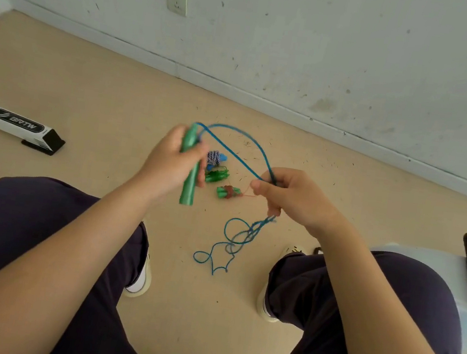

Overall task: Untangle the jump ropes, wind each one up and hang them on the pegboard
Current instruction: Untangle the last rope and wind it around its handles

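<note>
Hands meet above a tan floor (89, 92), between the person's knees; the left hand (173, 166) curls round green handles (188, 182), held nearly upright, their middle hidden by the fingers, so I cannot tell whether it is one handle or two; a blue rope (229, 152) leaves the top of the handles, runs across and arches to the right hand (286, 195), which pinches it between thumb and curled fingers; below that hand the rope hangs blurred and drops to loose loops on the floor; beyond the hands lie wound bundles (221, 182), green and blue-white, partly hidden by the left hand; a white box (10, 122) lies at left, cut off by the edge.
</note>
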Motion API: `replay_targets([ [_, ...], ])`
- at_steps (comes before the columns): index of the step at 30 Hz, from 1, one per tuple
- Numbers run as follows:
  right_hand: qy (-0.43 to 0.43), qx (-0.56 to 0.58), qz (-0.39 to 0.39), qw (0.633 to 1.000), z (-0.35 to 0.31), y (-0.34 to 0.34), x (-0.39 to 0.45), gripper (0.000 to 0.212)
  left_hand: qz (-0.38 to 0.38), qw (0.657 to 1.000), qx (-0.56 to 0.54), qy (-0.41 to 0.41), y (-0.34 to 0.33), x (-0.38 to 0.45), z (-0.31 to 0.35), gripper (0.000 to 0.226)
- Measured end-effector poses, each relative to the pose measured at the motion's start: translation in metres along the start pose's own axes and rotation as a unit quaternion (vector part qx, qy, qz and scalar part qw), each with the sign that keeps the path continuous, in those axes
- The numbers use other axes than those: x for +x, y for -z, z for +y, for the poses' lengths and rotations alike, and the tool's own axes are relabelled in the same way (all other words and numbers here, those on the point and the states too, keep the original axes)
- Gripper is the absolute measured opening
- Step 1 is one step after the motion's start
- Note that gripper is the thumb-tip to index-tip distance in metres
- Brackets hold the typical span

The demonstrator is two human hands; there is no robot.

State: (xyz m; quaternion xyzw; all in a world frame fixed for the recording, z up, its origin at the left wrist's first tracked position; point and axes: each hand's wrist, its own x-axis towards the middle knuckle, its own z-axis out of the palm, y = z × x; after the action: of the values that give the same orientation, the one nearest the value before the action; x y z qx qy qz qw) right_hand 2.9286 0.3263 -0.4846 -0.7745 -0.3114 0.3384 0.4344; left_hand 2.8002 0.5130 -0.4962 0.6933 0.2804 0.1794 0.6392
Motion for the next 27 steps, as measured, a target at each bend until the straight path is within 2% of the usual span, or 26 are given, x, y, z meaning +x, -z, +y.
replay_targets([
  [2,0.011,0.019,0.011,1.0,0.001,0.004,-0.001,0.022,0.072,0.995,-0.066,0.012,0.004,0.005,0.0,0.015],
  [3,0.016,0.039,0.012,0.999,0.0,0.004,-0.001,0.022,0.07,0.995,-0.069,0.021,0.006,0.006,0.0,0.015],
  [6,0.018,0.144,-0.011,0.989,-0.004,-0.001,-0.002,0.025,-0.06,0.995,-0.048,0.058,0.0,0.0,0.0,0.029],
  [8,0.018,0.215,-0.032,0.976,-0.008,-0.008,-0.003,0.025,-0.165,0.982,0.025,0.086,-0.011,-0.009,-0.003,0.046],
  [10,0.031,0.247,-0.035,0.968,-0.011,-0.016,-0.002,0.026,-0.24,0.961,0.1,0.09,-0.021,-0.015,-0.008,0.039],
  [13,0.052,0.181,0.012,0.982,-0.017,-0.021,-0.003,0.024,-0.287,0.942,0.154,0.076,-0.029,-0.018,-0.011,0.02],
  [16,0.043,0.179,0.04,0.982,-0.015,-0.02,0.0,0.024,-0.278,0.946,0.151,0.067,-0.029,-0.018,-0.007,0.02],
  [19,0.037,0.25,0.069,0.965,-0.015,-0.019,0.003,0.021,-0.258,0.96,0.09,0.061,-0.025,-0.018,-0.004,0.015],
  [21,0.018,0.285,0.078,0.955,-0.01,-0.016,0.006,0.037,-0.23,0.97,0.055,0.056,-0.023,-0.017,-0.001,0.013],
  [23,0.008,0.231,0.039,0.972,-0.004,-0.015,0.006,0.043,-0.201,0.978,-0.011,0.048,-0.023,-0.015,-0.001,0.012],
  [25,0.008,0.168,-0.024,0.986,-0.001,-0.018,0.003,0.03,-0.168,0.982,-0.072,0.051,-0.021,-0.011,-0.002,0.005],
  [27,0.009,0.15,-0.046,0.988,-0.002,-0.021,0.001,0.014,-0.122,0.986,-0.094,0.064,-0.019,-0.006,-0.006,0.009],
])
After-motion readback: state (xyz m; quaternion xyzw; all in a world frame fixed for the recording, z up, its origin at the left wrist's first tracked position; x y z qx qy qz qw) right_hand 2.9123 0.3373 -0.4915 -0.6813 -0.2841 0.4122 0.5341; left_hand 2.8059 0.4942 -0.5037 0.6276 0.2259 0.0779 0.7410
